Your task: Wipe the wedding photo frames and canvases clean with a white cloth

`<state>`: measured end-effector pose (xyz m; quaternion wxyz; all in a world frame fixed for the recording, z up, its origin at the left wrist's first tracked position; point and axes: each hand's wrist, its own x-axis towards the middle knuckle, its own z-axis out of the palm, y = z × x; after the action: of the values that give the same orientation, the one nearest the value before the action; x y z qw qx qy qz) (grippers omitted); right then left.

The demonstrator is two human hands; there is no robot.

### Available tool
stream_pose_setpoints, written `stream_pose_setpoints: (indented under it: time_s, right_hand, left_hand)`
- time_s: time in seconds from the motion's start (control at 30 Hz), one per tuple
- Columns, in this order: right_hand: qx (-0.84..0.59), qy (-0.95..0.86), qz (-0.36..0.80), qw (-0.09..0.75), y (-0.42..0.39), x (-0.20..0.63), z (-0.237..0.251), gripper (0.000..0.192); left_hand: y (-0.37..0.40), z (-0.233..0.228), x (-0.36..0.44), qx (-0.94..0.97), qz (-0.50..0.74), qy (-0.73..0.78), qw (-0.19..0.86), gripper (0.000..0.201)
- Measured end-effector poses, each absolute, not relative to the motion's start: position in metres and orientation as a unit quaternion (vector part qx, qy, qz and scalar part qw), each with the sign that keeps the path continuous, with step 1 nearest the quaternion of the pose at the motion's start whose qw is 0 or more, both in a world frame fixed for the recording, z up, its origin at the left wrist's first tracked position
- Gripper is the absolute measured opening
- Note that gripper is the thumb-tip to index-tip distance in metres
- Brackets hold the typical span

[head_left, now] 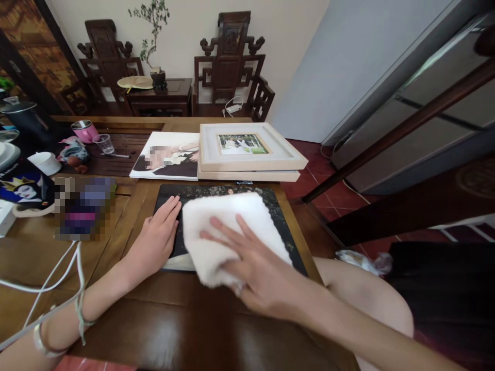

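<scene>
A dark photo panel (276,219) lies flat on the wooden table (181,319) in front of me. My right hand (253,268) presses a folded white cloth (228,226) onto the panel, fingers spread over the cloth. My left hand (157,239) lies flat and open on the panel's left edge, holding it steady. A white cable (50,281) runs past my left wrist.
Beyond the panel lie a canvas print (166,154) and two stacked pale wooden frames (251,149). At left are a pink cup (85,130), a clear plastic cup (103,143), a white mug (45,162) and a kettle (23,116). Carved dark chairs (228,62) stand behind. My knee (359,288) is at the table's right edge.
</scene>
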<state>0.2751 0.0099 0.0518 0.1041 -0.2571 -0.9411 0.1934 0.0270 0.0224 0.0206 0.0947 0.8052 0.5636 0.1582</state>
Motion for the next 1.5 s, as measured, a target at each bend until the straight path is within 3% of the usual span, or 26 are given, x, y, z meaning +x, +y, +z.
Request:
stream_pose_setpoints:
  time_s: [0.23,0.37,0.67,0.83,1.07,1.23,1.37,1.5]
  right_hand:
    - [-0.223,-0.947,0.21,0.097,-0.04,0.283,0.055,0.041]
    - [-0.247,-0.936,0.232,0.089,-0.006,0.274,0.059,0.038]
    - [-0.342,-0.919,0.156,0.122,0.082,0.241,0.052,0.034]
    - [-0.348,-0.916,0.174,0.095,0.034,0.243,0.054,0.04]
    - [-0.251,-0.942,0.167,0.147,-0.052,0.279,0.042,0.026]
    - [-0.327,-0.911,0.117,0.223,-0.04,0.301,0.038,0.028]
    - [-0.403,-0.891,0.067,0.199,-0.017,0.302,0.039,0.023]
    - [-0.417,-0.889,0.106,0.158,0.002,0.278,0.046,0.032]
  left_hand:
    - [0.024,0.019,0.027,0.811,0.166,0.556,0.076,0.047]
    - [0.023,0.019,0.026,0.813,0.155,0.556,0.08,0.049]
    - [0.022,0.019,0.025,0.813,0.172,0.549,0.089,0.05]
    - [0.022,0.02,0.025,0.81,0.163,0.554,0.1,0.05]
    - [0.022,0.021,0.026,0.809,0.149,0.561,0.088,0.048]
    - [0.022,0.021,0.026,0.812,0.155,0.557,0.08,0.047]
    - [0.021,0.019,0.025,0.817,0.165,0.548,0.073,0.047]
    - [0.023,0.018,0.025,0.803,0.213,0.548,0.1,0.046]
